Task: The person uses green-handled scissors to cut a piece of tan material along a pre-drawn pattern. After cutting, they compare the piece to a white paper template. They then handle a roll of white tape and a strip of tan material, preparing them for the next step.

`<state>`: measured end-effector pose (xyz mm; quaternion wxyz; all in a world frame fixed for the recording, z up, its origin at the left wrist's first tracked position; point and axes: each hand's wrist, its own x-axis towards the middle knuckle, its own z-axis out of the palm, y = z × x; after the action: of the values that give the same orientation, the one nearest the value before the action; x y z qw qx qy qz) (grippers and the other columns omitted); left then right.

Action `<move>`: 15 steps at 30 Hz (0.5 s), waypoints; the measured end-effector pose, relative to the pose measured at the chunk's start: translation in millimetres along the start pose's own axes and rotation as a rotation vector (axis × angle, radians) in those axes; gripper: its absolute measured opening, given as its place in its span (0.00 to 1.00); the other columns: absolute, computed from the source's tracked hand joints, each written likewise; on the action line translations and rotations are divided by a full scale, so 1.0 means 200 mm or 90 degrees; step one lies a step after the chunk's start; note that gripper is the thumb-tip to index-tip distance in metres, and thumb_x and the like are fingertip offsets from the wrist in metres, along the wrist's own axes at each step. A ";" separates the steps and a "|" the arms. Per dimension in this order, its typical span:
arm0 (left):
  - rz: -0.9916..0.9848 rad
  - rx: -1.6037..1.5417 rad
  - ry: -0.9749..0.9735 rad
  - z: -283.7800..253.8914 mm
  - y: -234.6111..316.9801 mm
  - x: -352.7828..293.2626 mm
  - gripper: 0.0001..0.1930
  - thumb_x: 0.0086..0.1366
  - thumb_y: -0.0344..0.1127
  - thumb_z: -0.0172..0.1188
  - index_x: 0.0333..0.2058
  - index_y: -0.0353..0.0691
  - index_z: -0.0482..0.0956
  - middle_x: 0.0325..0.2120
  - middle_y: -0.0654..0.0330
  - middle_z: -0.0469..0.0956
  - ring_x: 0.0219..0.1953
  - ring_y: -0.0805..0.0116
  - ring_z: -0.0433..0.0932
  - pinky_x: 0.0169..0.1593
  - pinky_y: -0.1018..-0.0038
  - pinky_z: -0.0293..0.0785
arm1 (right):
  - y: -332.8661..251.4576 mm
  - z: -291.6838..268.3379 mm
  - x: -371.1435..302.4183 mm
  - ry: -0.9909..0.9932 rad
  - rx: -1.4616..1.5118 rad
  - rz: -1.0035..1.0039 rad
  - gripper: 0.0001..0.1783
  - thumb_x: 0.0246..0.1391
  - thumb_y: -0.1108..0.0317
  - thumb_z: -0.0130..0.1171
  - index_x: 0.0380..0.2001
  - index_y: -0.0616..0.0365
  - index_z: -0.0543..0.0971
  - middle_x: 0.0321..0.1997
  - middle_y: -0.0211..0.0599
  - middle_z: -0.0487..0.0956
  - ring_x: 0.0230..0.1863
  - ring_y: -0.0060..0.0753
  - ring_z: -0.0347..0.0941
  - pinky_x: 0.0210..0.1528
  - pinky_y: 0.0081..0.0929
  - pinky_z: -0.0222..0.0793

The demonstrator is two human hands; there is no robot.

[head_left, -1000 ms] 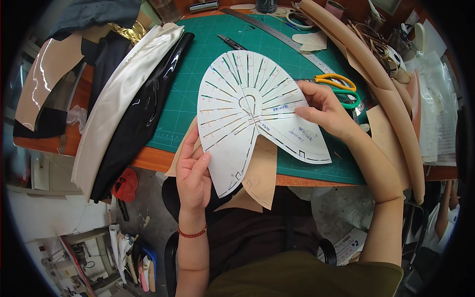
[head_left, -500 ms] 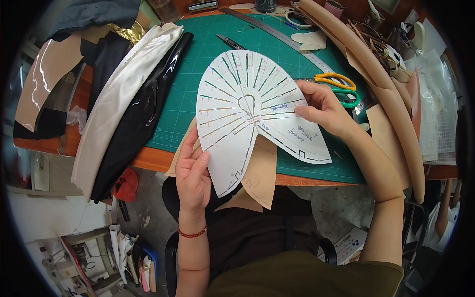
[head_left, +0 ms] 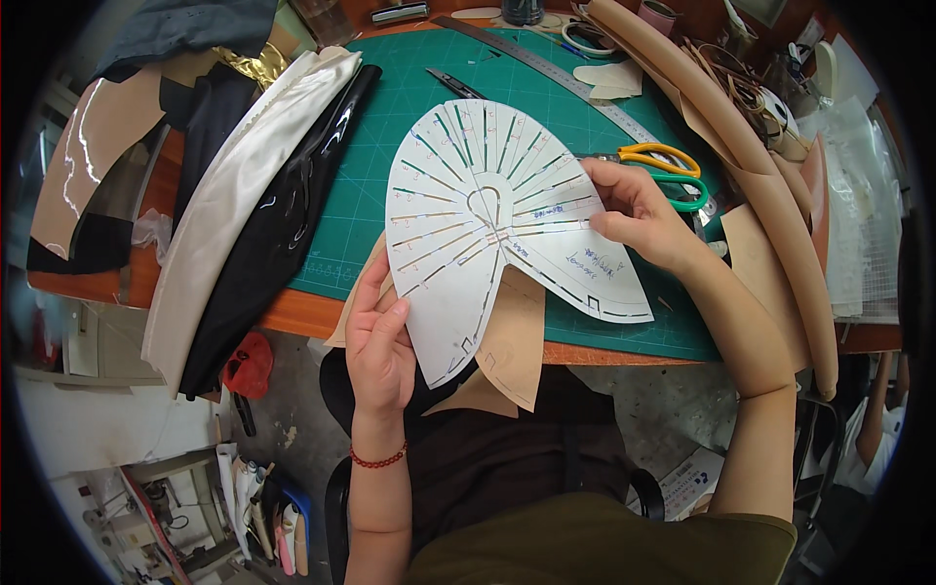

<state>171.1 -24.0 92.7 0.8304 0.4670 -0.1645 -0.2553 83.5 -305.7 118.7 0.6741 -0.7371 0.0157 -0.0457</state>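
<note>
A white paper pattern [head_left: 444, 302], shaped like a rounded fan with two pointed tails, is held up in front of me. Narrow slots radiate across it from a small loop-shaped cutout in its middle, and handwriting marks its right tail. My left hand [head_left: 378, 336] grips its lower left edge, thumb on top. At the right edge my right hand [head_left: 634, 210] pinches it between thumb and fingers. Tan sheet pieces [head_left: 517, 341] hang beneath the pattern over the table's front edge; most of them is hidden by it.
A green cutting mat [head_left: 380, 127] covers the table. On it lie a steel ruler [head_left: 546, 73], a dark cutter [head_left: 453, 83] and scissors with yellow and green handles [head_left: 663, 161]. White and black material rolls [head_left: 253, 195] flank the left; a long tan roll [head_left: 751, 185] lies right.
Almost nothing differs; both hands keep the pattern in nearly the same place, with only a very slight shift.
</note>
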 end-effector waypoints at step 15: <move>-0.019 -0.053 0.002 -0.02 0.00 -0.01 0.28 0.64 0.23 0.41 0.63 0.28 0.52 0.57 0.45 0.67 0.58 0.59 0.70 0.62 0.66 0.67 | -0.01 0.01 0.00 -0.010 0.030 0.004 0.29 0.40 0.77 0.47 0.52 0.66 0.72 0.45 0.33 0.78 0.44 0.19 0.75 0.50 0.18 0.67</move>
<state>172.1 -20.7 91.6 0.8456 0.4349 -0.1451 -0.2734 83.7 -303.1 120.8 0.6917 -0.7211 0.0115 -0.0383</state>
